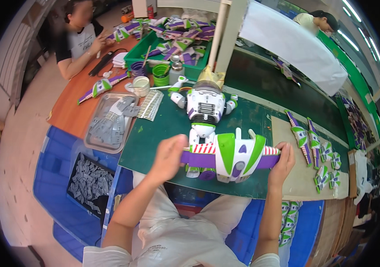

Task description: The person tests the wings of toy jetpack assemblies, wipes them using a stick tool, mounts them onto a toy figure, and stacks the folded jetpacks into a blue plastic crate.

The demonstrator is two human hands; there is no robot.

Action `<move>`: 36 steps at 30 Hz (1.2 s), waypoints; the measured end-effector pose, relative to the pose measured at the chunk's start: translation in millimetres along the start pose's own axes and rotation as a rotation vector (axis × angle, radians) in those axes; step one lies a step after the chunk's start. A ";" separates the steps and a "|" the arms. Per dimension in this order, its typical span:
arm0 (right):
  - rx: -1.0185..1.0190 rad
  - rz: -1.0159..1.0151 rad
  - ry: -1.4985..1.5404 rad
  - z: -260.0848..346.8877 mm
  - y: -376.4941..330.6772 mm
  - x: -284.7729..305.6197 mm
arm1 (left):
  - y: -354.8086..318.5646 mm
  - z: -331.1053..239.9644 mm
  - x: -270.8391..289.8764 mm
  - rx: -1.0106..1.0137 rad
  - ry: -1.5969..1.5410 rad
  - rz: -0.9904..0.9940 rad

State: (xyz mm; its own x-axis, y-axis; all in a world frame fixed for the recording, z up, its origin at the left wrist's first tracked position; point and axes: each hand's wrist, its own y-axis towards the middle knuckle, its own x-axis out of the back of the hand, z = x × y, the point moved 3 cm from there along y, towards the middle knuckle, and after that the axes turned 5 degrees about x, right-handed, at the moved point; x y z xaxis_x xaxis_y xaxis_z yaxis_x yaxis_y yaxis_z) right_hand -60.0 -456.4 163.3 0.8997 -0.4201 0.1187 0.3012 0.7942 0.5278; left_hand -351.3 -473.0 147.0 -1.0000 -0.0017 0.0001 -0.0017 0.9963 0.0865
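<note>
A toy wing pack (239,161) in white, green and purple, with red-striped wings, is held level over the bench between my two hands. My left hand (169,155) closes on the left wing tip, and my right hand (282,161) grips the right one. Behind the pack, partly covered by it, a white and green toy robot-like figure (206,107) lies on its back on the green mat (145,144). Its head end points away from me, under a yellowish wrapping (213,76). The feet show below the pack's left wing.
Left of the mat, a clear tray (93,144) holds grey parts, beside a sticker sheet (150,105). A green bin (130,60) heaped with wing packs stands behind. More wing packs (300,137) lie on cardboard at right. Another person (76,42) sits at far left, handling a wing pack.
</note>
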 end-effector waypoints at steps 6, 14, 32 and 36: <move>0.017 0.126 -0.181 -14.5 2.3 27.8 | 13.4 -5.5 38.6 0.007 -0.034 0.071; -0.093 1.311 -0.172 71.2 -13.7 -55.5 | 6.9 -31.7 11.2 -0.301 0.220 0.181; 0.287 0.664 -0.189 69.7 -59.1 -75.0 | 2.6 12.5 -50.8 0.034 -0.942 -0.102; 0.327 0.620 -0.311 88.1 -57.9 -85.1 | 23.4 38.6 -51.5 -0.044 -0.963 0.034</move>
State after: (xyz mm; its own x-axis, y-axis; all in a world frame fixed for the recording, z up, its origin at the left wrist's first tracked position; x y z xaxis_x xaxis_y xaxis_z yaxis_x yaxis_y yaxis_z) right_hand -181.8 -505.4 196.7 0.7287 -0.0831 0.6798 -0.3817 0.7748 0.5039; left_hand -299.8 -446.3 110.6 -0.5712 0.1184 -0.8122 0.0081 0.9903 0.1387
